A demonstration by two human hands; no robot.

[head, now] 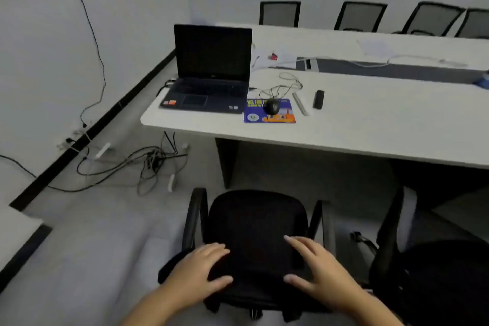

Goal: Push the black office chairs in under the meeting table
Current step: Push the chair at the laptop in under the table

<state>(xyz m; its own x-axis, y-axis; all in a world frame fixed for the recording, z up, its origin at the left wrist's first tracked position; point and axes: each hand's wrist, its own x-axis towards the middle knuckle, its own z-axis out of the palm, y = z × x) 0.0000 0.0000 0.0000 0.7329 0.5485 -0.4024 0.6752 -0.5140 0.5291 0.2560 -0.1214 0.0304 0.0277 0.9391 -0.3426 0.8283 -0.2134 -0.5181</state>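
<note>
A black office chair point(254, 219) with two armrests stands directly in front of me, its seat facing the white meeting table point(357, 127) and a short way out from the table edge. My left hand point(195, 275) and my right hand point(320, 272) both lie over the top of its backrest, fingers draped forward and thumbs tucked on the near side. A second black office chair point(436, 272) stands close by on the right, partly cut off by the frame edge and also out from the table.
On the table sit an open laptop point(211, 74), a mouse point(272, 106) on a blue pad, a black remote point(318, 99) and cables. Tangled cords and power strips point(148, 164) lie on the floor at left. Several mesh-backed chairs point(280, 13) line the far side.
</note>
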